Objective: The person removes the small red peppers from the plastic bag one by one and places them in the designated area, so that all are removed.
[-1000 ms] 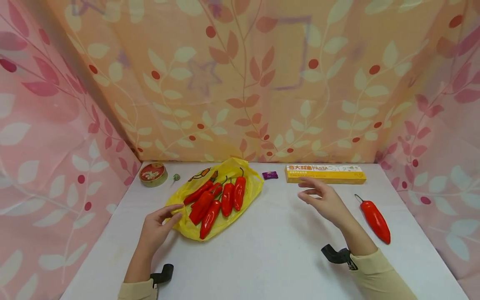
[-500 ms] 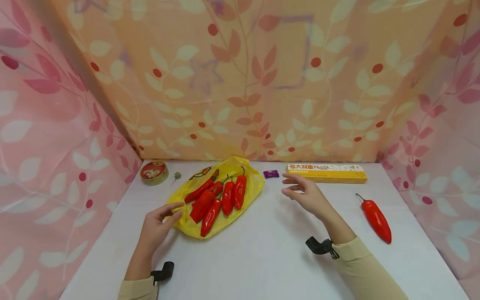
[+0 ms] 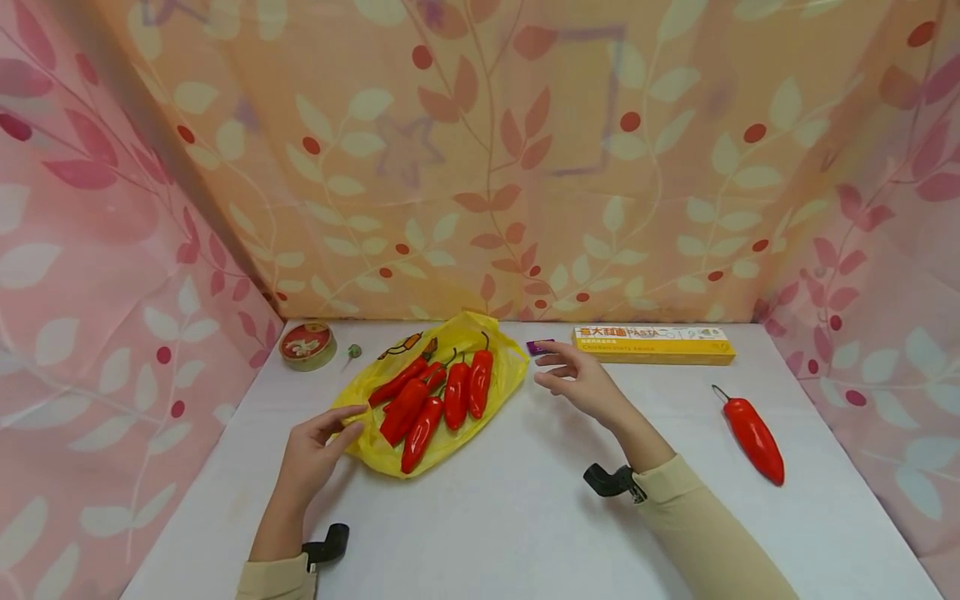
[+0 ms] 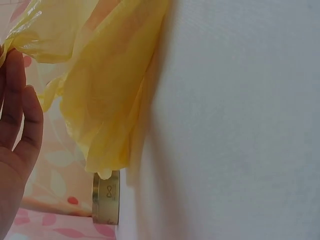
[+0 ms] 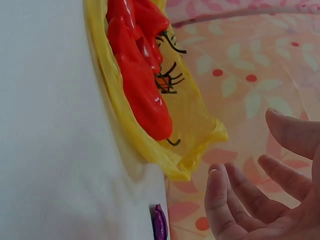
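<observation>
A yellow plastic bag (image 3: 508, 379) lies spread on the white table with several red chili peppers (image 3: 456, 398) on it. At its near left edge my left hand (image 3: 311, 457) pinches the film between thumb and fingers; in the left wrist view the bag (image 4: 105, 95) is drawn up at the fingertips. Just right of the bag, my right hand (image 3: 588, 390) hovers over the table with fingers spread and holds nothing. Its fingertips overlap a small purple wrapped candy (image 3: 537, 346) in the head view. From the right wrist, that hand (image 5: 265, 200) faces the bag's raised rim (image 5: 185, 167).
A yellow and white pasta box (image 3: 652, 347) stands along the back right. Another red chili pepper (image 3: 753, 440) lies alone at the right. At the back left are a round tin (image 3: 307, 347) and a small green piece on a thin stick (image 3: 355, 352). Patterned curtains surround the table.
My right hand has moved left, from in front of the pasta box to beside the bag, and now partly covers the purple candy. The left hand stays on the bag's edge.
</observation>
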